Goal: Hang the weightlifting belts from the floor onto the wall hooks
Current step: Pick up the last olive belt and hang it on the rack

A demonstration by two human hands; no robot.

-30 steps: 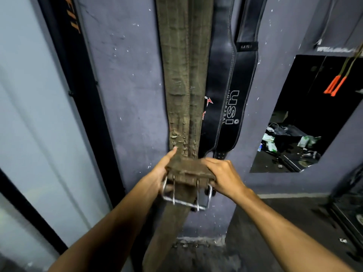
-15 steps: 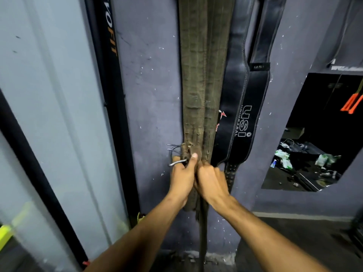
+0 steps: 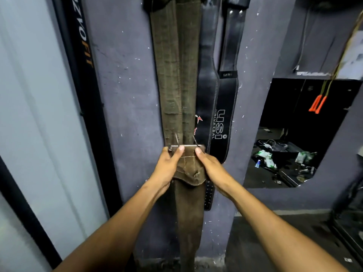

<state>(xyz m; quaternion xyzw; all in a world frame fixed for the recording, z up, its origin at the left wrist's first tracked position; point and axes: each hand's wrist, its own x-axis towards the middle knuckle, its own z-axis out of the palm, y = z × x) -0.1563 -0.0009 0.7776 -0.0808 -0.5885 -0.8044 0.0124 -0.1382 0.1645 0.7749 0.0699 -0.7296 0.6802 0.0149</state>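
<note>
Against a purple-grey wall pillar (image 3: pixel 125 107), a person holds the buckle end of an olive-brown belt (image 3: pixel 176 75) w/ both hands. Left hand (image 3: pixel 167 167) grips the belt's left edge, thumb pressed up on the metal buckle (image 3: pixel 185 147); right hand (image 3: pixel 211 169) clasps the right edge, thumb on the folded flap just below the buckle. Both hands are closed on the belt, not released. Two buckle prongs stick up and lie against the hanging part of the belt, which runs up the pillar and out of view at top, where the hook itself can't be made out. Belt's lower strap drops from between the hands toward the floor (image 3: pixel 275 242).

Just right of it, touching, hangs a black leather belt (image 3: pixel 222 114) w/ white stitching; white lettering reads "USI UNIVERSAL" vertically, and a small loop higher up also reads "USI". A red-and-white mark shows at its left edge, too small to read. Its studded tail hangs near the right wrist.

At left, a black frame strip (image 3: pixel 82 55) beside a frosted panel (image 3: pixel 35 114) carries lettering ending "...ZVOFIT", last letters in orange. At far right, an opening in the wall shows a dark room w/ scattered litter (image 3: pixel 269 156), and orange handles (image 3: pixel 317 104) dangle on cords.
</note>
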